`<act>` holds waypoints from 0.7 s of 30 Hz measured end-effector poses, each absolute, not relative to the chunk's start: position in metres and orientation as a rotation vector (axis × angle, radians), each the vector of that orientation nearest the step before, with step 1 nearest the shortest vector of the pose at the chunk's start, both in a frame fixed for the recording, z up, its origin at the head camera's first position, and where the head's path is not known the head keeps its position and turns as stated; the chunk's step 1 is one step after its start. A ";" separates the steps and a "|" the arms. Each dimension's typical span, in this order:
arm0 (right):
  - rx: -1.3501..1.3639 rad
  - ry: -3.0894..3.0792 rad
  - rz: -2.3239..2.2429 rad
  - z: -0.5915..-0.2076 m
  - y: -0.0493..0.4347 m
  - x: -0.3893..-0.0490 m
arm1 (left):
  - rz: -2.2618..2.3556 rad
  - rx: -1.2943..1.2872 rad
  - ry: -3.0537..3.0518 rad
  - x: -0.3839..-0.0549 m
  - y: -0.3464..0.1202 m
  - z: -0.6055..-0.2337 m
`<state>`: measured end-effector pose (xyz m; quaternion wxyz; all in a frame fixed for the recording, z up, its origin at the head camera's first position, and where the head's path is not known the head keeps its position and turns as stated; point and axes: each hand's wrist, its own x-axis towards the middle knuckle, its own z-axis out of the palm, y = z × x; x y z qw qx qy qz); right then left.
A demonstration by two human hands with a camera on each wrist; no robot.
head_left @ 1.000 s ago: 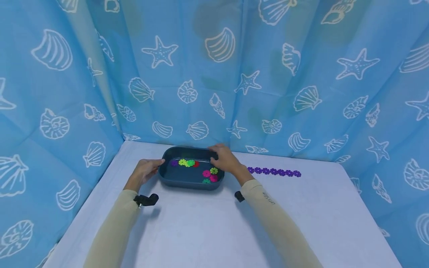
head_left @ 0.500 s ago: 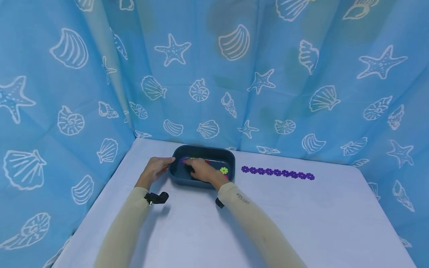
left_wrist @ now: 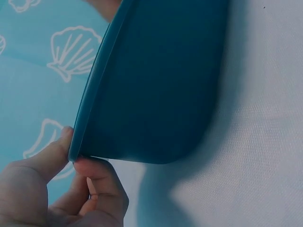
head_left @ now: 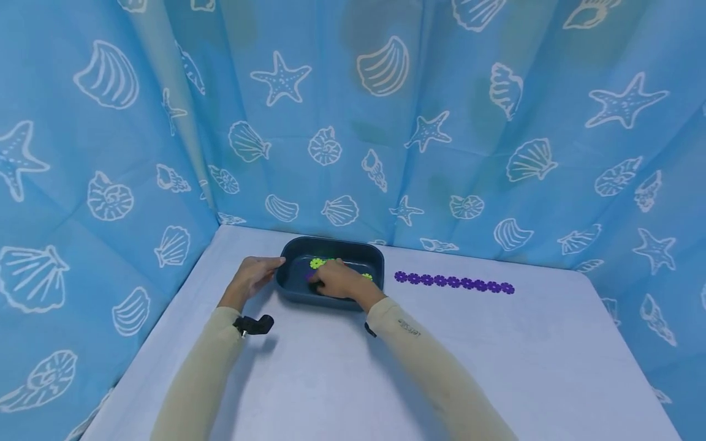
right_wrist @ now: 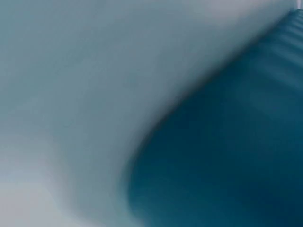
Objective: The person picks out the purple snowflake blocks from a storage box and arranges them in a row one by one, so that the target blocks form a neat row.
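A dark blue rectangular plastic tub (head_left: 298, 295) stands on the table, holding flower-shaped discs. My left hand (head_left: 252, 277) pinches its left rim; in the left wrist view, the thumb and fingers (left_wrist: 102, 179) grip the edge of the tub (left_wrist: 156, 85). My right hand (head_left: 342, 280) reaches down inside the tub, its fingertips pinching a purple flower disc (head_left: 310, 275), mostly hidden. Yellow-green flower discs (head_left: 317, 263) lie behind the hand, and another yellow-green disc (head_left: 367, 277) shows at its right. The right wrist view has only the blurred tub side (right_wrist: 213, 165).
To the right of the tub, a straight row of purple flower discs (head_left: 453, 282) lies on the white-covered table (head_left: 496, 355). A blue curtain with shell prints (head_left: 342, 171) hangs along the table's back and sides. A black wrist mount (head_left: 255, 324) sits on the left sleeve.
My right hand went from the tub's right side to the left part among the discs, then drew slightly back with the purple disc. The left hand stays on the rim. The head view shifted.
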<state>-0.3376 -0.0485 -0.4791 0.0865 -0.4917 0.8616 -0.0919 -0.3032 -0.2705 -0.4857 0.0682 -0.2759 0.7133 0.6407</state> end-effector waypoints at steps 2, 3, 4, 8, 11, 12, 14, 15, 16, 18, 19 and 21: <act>-1.436 2.583 -0.264 -0.476 -0.042 -0.337 | 1.936 -0.831 2.151 -0.303 -0.271 -0.486; -1.418 2.588 -0.279 -0.475 -0.039 -0.337 | 1.937 -0.827 2.154 -0.302 -0.271 -0.487; -1.403 2.597 -0.293 -0.474 -0.036 -0.337 | 1.933 -0.832 2.158 -0.302 -0.272 -0.487; -1.369 2.625 -0.395 -0.481 -0.030 -0.339 | 1.934 -0.834 2.163 -0.302 -0.273 -0.488; -1.332 2.633 -0.475 -0.489 -0.030 -0.340 | 1.943 -0.827 2.158 -0.302 -0.272 -0.488; -1.308 2.641 -0.491 -0.491 -0.030 -0.341 | 1.947 -0.822 2.155 -0.302 -0.272 -0.488; -1.265 2.641 -0.524 -0.494 -0.032 -0.341 | 1.950 -0.817 2.157 -0.303 -0.271 -0.488; -1.251 2.638 -0.539 -0.495 -0.032 -0.341 | 1.953 -0.818 2.154 -0.303 -0.270 -0.488; -1.241 2.637 -0.545 -0.496 -0.033 -0.341 | 1.954 -0.819 2.154 -0.303 -0.270 -0.488; -1.244 2.634 -0.538 -0.496 -0.035 -0.342 | 1.952 -0.817 2.154 -0.303 -0.269 -0.488; -1.251 2.629 -0.537 -0.496 -0.036 -0.342 | 1.950 -0.816 2.156 -0.303 -0.269 -0.488; -1.275 2.627 -0.534 -0.496 -0.039 -0.343 | 1.946 -0.815 2.158 -0.303 -0.270 -0.487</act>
